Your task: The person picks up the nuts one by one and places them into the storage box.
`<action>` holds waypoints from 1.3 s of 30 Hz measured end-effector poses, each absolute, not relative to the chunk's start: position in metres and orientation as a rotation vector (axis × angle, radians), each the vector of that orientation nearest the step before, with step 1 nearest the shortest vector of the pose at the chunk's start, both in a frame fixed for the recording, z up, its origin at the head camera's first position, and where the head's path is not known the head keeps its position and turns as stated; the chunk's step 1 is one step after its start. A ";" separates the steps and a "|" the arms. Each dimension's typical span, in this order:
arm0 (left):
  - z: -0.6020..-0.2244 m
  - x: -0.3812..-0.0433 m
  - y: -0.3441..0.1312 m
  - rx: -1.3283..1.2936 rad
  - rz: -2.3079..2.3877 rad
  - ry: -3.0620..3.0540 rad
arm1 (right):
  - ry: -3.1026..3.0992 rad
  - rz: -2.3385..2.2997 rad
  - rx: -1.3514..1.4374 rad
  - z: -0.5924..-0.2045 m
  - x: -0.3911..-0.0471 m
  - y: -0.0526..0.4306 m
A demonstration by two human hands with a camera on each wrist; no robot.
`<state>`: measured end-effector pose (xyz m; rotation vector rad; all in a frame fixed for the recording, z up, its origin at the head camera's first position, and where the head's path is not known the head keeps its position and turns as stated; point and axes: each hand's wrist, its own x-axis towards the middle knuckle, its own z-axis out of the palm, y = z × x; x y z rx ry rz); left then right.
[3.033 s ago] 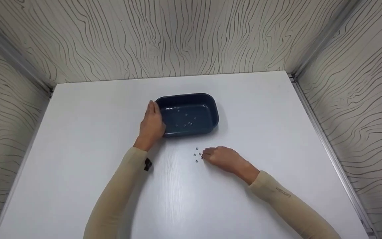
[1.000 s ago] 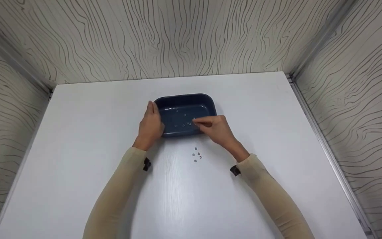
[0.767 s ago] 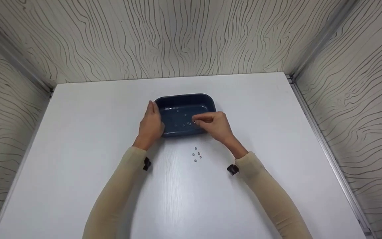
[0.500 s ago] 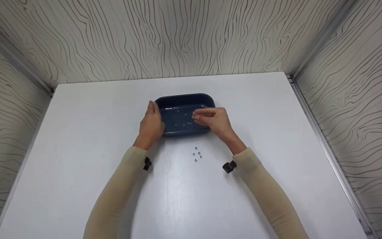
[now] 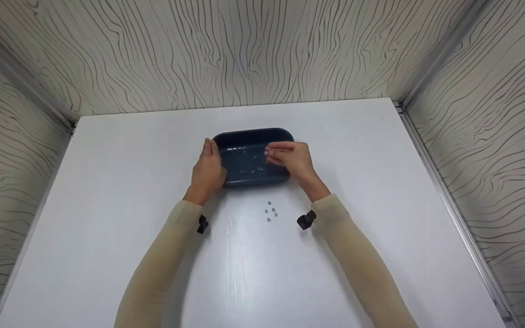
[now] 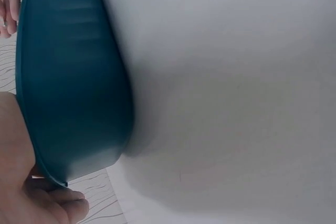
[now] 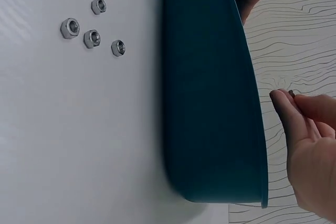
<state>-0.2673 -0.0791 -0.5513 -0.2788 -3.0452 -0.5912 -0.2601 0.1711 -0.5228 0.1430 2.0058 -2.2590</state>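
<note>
A dark teal plastic bin [image 5: 236, 162] sits on the white table with several small metal nuts [image 5: 253, 171] on its floor. My left hand [image 5: 208, 172] grips the bin's left end; in the left wrist view its fingers [image 6: 68, 203] bend around the rim. Over the bin's right part, my right hand [image 5: 295, 159] pinches one hex nut [image 7: 292, 93] between thumb and fingertips, above rim height. Nearer me on the table lie several loose hex nuts [image 7: 70, 28], in front of the bin. The nut inside the pinch is partly covered by the fingertips.
The white table [image 5: 107, 182] reaches back to a wood-grain patterned wall [image 5: 244, 54], with similar panels on both sides. Metal rails [image 5: 449, 200] run along the table's sides. A small black camera [image 5: 306, 221] is worn at the right wrist.
My right hand has gone from the loose nuts to above the bin, carrying a nut, and lately rose slightly farther back. My left hand and the bin have stayed nearly still.
</note>
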 end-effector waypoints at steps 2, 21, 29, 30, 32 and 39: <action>-0.551 -0.268 -0.079 -0.276 -0.603 -3.046 | 2.010 -2.265 0.170 -0.523 -0.264 0.170; -0.553 -0.269 -0.077 -0.230 -0.648 -3.083 | 2.089 -2.327 0.351 -0.531 -0.281 0.162; -0.552 -0.268 -0.078 -0.238 -0.641 -3.063 | 2.183 -2.260 0.241 -0.527 -0.273 0.160; -0.552 -0.268 -0.078 -0.241 -0.641 -3.059 | 2.208 -2.241 0.208 -0.527 -0.271 0.160; -0.552 -0.268 -0.078 -0.247 -0.640 -3.052 | 2.272 -2.183 0.145 -0.525 -0.267 0.160; -0.554 -0.268 -0.079 -0.254 -0.660 -3.039 | 2.449 -1.985 -0.104 -0.521 -0.244 0.163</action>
